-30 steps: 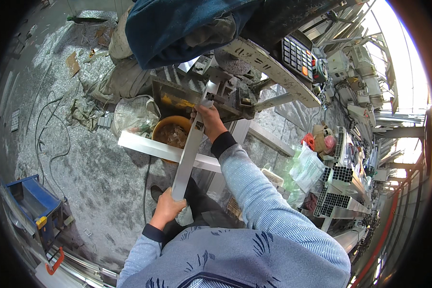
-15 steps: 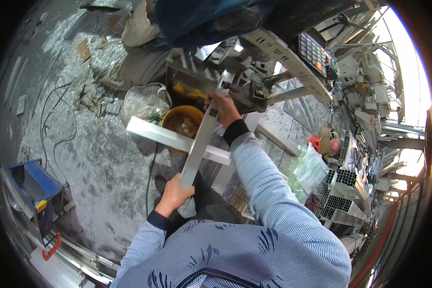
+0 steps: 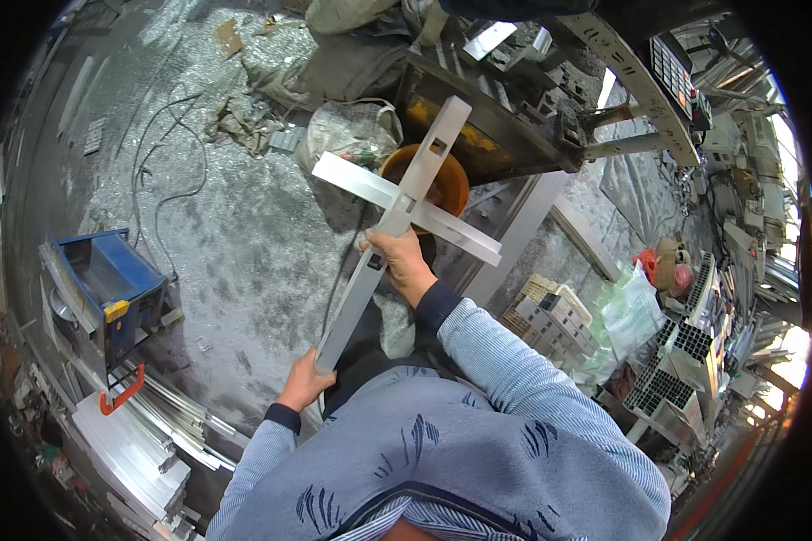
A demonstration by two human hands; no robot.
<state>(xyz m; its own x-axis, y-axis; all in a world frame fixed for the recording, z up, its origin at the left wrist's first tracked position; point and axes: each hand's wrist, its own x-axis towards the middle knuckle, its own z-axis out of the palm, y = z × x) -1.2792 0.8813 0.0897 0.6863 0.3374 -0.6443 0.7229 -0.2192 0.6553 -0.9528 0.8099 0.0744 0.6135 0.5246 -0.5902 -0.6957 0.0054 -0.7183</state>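
Note:
Both of my hands grip one long silver metal profile with rectangular cut-outs (image 3: 419, 176), held slanting up and away to the right. My left hand (image 3: 306, 380) is closed round its near end. Farther along, around the middle, my right hand (image 3: 401, 261) wraps it beside one of the cut-outs. Beneath this bar a second, plain silver profile (image 3: 356, 180) lies crosswise, passing over the edge of an orange bucket (image 3: 461, 185). What carries the crosswise profile is partly hidden by the held one.
A yellow-and-dark machine (image 3: 478, 126) stands just beyond the bucket, with a control keypad (image 3: 669, 77) at its right. White sacks (image 3: 356, 131) lie left of the bucket. A blue metal box (image 3: 117, 270) is at left; a plastic crate (image 3: 550, 311) and stacked profiles (image 3: 668, 383) are at right.
The held profile has drawn back from the machine toward my body, and its far end now shows fully. My right hand has come nearer with it. The whole view has shifted.

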